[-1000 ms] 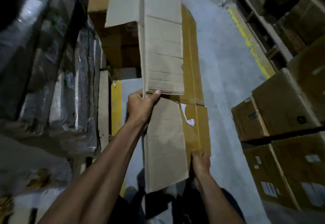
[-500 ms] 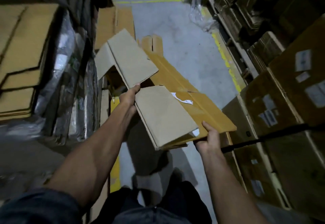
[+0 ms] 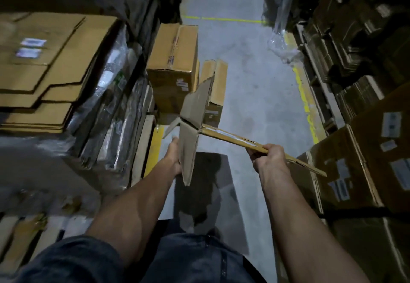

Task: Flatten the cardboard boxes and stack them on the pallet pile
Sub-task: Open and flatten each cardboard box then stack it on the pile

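Carrying is the step in hand: brown flattened cardboard box [image 3: 224,135] hangs mid-aisle, right hand [image 3: 267,156] fingers curled round its edge, left hand [image 3: 174,157] fingers hidden behind a flap. Next, swing toward the flat-cardboard pile [image 3: 44,71] at ten o'clock.

Flattened box [image 3: 224,135] now tipped edge-on.

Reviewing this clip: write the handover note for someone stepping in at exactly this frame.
Left hand: on the near flap of the flattened box; grip hidden behind the flap.
Right hand: gripping the box's edge, fingers curled round it.
The box is held in the air over the aisle floor, seen nearly edge-on, flaps splayed.
Pile of flattened cardboard sits to the left, wrapped in plastic lower down.
Done: this box is collapsed.
Left: lay it on the pile; a taped box ahead is still unflattened.
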Available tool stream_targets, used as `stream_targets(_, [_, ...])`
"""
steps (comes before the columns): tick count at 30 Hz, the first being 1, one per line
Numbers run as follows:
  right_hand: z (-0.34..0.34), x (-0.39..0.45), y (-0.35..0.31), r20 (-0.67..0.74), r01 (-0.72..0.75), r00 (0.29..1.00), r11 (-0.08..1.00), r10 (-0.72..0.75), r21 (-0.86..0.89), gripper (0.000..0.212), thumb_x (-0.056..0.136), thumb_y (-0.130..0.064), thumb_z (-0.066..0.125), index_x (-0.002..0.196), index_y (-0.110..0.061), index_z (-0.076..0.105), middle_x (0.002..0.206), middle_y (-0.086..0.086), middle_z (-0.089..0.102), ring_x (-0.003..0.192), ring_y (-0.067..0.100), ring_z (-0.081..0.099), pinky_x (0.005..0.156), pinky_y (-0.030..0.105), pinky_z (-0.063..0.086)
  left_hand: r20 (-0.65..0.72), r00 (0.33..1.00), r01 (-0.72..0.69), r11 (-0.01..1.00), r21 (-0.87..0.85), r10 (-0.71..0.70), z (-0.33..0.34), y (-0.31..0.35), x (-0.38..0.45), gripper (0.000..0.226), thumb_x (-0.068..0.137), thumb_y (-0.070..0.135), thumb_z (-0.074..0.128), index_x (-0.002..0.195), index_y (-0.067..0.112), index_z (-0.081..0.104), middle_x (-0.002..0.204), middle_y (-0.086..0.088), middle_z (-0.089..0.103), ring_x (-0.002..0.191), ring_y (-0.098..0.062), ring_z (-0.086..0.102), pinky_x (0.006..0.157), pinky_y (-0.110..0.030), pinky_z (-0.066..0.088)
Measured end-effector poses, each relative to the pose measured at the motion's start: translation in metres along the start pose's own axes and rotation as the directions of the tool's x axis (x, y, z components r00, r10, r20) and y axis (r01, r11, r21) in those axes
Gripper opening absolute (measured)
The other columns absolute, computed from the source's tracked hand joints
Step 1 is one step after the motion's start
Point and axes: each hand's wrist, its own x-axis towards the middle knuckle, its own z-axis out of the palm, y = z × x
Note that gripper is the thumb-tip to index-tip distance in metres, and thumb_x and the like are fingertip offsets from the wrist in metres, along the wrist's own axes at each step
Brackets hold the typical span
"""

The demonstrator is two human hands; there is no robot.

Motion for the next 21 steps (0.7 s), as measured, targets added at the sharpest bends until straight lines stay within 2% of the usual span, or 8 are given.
stream_targets(2, [0.008, -0.002, -0.003, -0.031, 0.023, 0.999, 0.998, -0.025, -0.051, 0.044, 0.083, 0.010, 0.046, 0.126, 0.000, 0.055, 0.108, 0.022, 0.063, 0.076, 0.040, 0.066, 0.044, 0.053, 0.054, 0.008, 0.996, 0.092, 0.978, -0.189, -0.092, -0.016, -0.015, 0.008, 0.071, 0.100, 0.062, 0.034, 0.148, 0.009, 0.037, 0.143, -0.021, 0.049, 0.129, -0.041, 0.050, 0.109, -0.058, 0.036])
stream_targets(4, [0.013, -0.004, -0.001, -0.046, 0.030, 0.998, 0.996, -0.033, -0.080, 0.041, 0.085, 0.009, 0.048, 0.124, -0.001, 0.054, 0.108, 0.023, 0.062, 0.078, 0.042, 0.067, 0.048, 0.057, 0.056, 0.005, 0.985, 0.166, 0.930, -0.329, -0.174, -0.036, -0.030, 0.038, 0.092, 0.092, 0.071, 0.041, 0.152, 0.002, 0.027, 0.141, -0.028, 0.050, 0.126, -0.044, 0.053, 0.108, -0.058, 0.039])
stream_targets(6, [0.019, -0.005, 0.001, -0.048, 0.037, 0.998, 0.993, -0.043, -0.114, 0.040, 0.084, 0.009, 0.049, 0.122, -0.001, 0.054, 0.108, 0.024, 0.062, 0.079, 0.043, 0.067, 0.052, 0.060, 0.057, 0.014, 0.977, 0.203, 0.912, -0.357, -0.212, -0.052, -0.039, 0.064, 0.106, 0.089, 0.076, 0.039, 0.151, -0.007, 0.021, 0.141, -0.033, 0.048, 0.126, -0.044, 0.053, 0.110, -0.055, 0.039])
stream_targets(10, [0.028, -0.007, 0.011, -0.025, 0.044, 0.998, 0.983, -0.049, -0.177, 0.044, 0.084, 0.010, 0.051, 0.126, -0.003, 0.053, 0.105, 0.024, 0.065, 0.080, 0.043, 0.069, 0.057, 0.062, 0.058, -0.083, 0.967, 0.180, 0.876, -0.447, -0.241, -0.079, -0.022, 0.063, 0.103, 0.095, 0.070, 0.033, 0.150, -0.014, 0.015, 0.147, -0.035, 0.039, 0.131, -0.045, 0.047, 0.105, -0.053, 0.042])
stream_targets(15, [0.037, -0.007, 0.025, 0.003, 0.093, 0.995, 0.960, -0.096, -0.262, 0.054, 0.081, 0.016, 0.054, 0.131, -0.004, 0.049, 0.112, 0.024, 0.064, 0.086, 0.040, 0.069, 0.055, 0.063, 0.056, -0.189, 0.968, 0.097, 0.939, -0.329, -0.166, -0.108, 0.019, 0.057, 0.077, 0.104, 0.056, 0.017, 0.154, -0.002, 0.016, 0.155, -0.030, 0.029, 0.137, -0.044, 0.041, 0.104, -0.050, 0.039])
stream_targets(17, [0.041, -0.007, 0.030, 0.027, 0.126, 0.992, 0.949, -0.123, -0.288, 0.056, 0.082, 0.017, 0.055, 0.134, -0.004, 0.047, 0.115, 0.024, 0.063, 0.090, 0.040, 0.068, 0.059, 0.060, 0.058, -0.181, 0.969, 0.115, 0.953, -0.279, -0.170, -0.125, 0.034, 0.066, 0.078, 0.103, 0.059, 0.016, 0.156, 0.002, 0.012, 0.157, -0.028, 0.025, 0.138, -0.044, 0.039, 0.098, -0.052, 0.039])
stream_targets(19, [0.044, -0.007, 0.036, 0.048, 0.138, 0.990, 0.934, -0.129, -0.330, 0.055, 0.082, 0.017, 0.056, 0.134, -0.002, 0.048, 0.115, 0.023, 0.063, 0.092, 0.039, 0.069, 0.069, 0.056, 0.060, -0.153, 0.966, 0.170, 0.956, -0.238, -0.210, -0.139, 0.052, 0.077, 0.082, 0.101, 0.064, 0.018, 0.157, 0.005, 0.016, 0.156, -0.027, 0.029, 0.138, -0.042, 0.041, 0.092, -0.053, 0.039])
stream_targets(21, [0.047, -0.004, 0.042, 0.061, 0.132, 0.991, 0.924, -0.118, -0.359, 0.054, 0.082, 0.017, 0.058, 0.131, -0.002, 0.050, 0.116, 0.022, 0.065, 0.092, 0.039, 0.070, 0.076, 0.054, 0.060, -0.174, 0.955, 0.217, 0.967, -0.133, -0.239, -0.147, 0.068, 0.087, 0.076, 0.100, 0.065, 0.027, 0.148, 0.007, 0.036, 0.141, -0.023, 0.050, 0.123, -0.038, 0.054, 0.089, -0.048, 0.046])
